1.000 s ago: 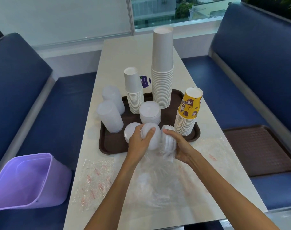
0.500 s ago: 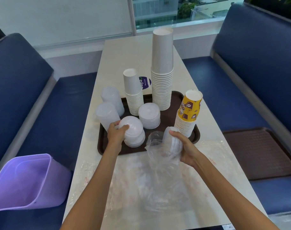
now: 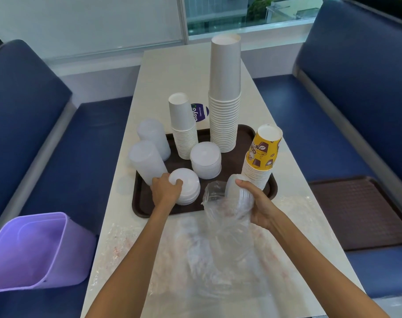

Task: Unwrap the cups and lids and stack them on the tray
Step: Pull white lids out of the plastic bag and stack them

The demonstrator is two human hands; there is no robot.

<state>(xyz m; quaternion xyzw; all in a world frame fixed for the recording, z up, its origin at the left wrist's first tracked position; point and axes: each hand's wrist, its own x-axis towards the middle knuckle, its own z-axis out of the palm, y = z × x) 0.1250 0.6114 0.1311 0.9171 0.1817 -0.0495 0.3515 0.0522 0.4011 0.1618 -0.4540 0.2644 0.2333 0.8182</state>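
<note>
A dark brown tray [image 3: 140, 206] on the white table holds stacks of upside-down cups: a tall white stack [image 3: 224, 92], a shorter white stack [image 3: 183, 127], a yellow printed stack [image 3: 262, 157] and two clear plastic stacks [image 3: 147, 164]. My left hand [image 3: 165, 189] grips a low stack of white lids [image 3: 187, 188] resting on the tray's front. Another lid stack [image 3: 205, 159] stands behind it. My right hand [image 3: 256, 201] holds a bundle of lids [image 3: 238, 193] on edge, still partly inside a clear plastic wrapper [image 3: 220, 216], just above the tray's front edge.
Crumpled clear wrappers [image 3: 218, 260] lie over the table's near half. A purple bin [image 3: 34, 253] sits tipped on the blue bench at left. A second brown tray [image 3: 360, 212] lies on the right bench. A purple sticker [image 3: 200, 112] marks the table behind the tray.
My left hand carried part of the lids leftward and set them down on the tray's front lid stack. My right hand kept the wrapped remainder near the tray's front edge.
</note>
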